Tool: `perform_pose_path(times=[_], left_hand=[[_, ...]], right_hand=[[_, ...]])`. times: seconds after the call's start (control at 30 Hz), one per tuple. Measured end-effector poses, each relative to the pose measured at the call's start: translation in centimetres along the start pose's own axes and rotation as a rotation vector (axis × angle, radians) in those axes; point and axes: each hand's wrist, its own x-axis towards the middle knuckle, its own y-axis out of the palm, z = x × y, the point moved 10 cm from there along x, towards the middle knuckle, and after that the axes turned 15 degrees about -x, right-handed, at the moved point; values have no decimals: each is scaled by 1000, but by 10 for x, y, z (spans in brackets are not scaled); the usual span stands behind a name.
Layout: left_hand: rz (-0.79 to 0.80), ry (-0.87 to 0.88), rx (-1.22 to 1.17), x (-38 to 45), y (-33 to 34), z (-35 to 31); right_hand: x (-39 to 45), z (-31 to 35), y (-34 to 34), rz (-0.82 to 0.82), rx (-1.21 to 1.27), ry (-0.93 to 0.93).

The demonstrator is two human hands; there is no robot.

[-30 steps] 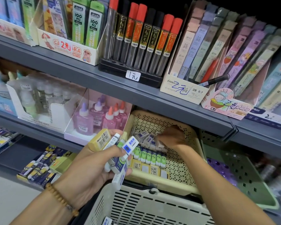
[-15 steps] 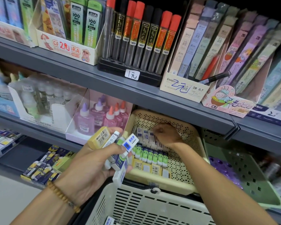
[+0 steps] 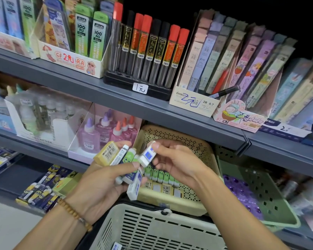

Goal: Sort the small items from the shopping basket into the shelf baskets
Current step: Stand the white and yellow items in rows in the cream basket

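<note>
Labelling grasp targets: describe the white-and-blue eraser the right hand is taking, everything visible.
The white-and-blue eraser is a small white block in a paper sleeve with a blue panel, its print too small to read. It stands tilted, upper end toward the shelf, in front of the beige shelf basket. The right hand pinches its upper end; its lower end rests against the items fanned in the left hand.

Both forearms coming up from 6 o'clock, converging mid-frame. Left hand (image 3: 101, 179) sitting palm-up at approx 7 o'clock, fingers and thumb curling round a fan of erasers (image 3: 124, 159), beaded bracelet (image 3: 74, 214) on wrist. Right hand (image 3: 177, 159) at 5 o'clock, palm down, pinching white-blue eraser (image 3: 148, 154) w/ fingertips at 12 o'clock end.
</note>
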Motion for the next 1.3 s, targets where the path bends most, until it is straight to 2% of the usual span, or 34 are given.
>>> perform_pose_path(times=[0.13,0.3,0.4,0.5,0.7,0.8,0.87,0.93,1.1,1.3], left_hand=[[-95,23,-81,3,-4,1],[-154,127,-152,5,-9,-6],[-182,143,-170,7,-12,-4],[-190,139,-197,9,-13,-4],[-171,145,-235,10,-13,-7],[-182,132,-234,9,-14,-6],[-198,135,-242,9,-15,-5],[-224,146,-254,8,-17,-4],[-263,198,-235,8,-23,-5],[-268,190,-210,11,-24,1]], right_hand=[[-12,-14,-29,-91,-70,43],[-10,-40,-103,-469,-396,222],[7,-45,-125,-548,-594,286],[30,-50,-125,-502,-748,285],[42,-61,-117,-435,-624,334],[29,-45,-112,-490,-663,276],[17,-30,-96,-493,-561,191],[6,-13,-67,-404,-480,90],[-25,15,9,-148,-491,-44],[-26,-2,31,-53,-458,37]])
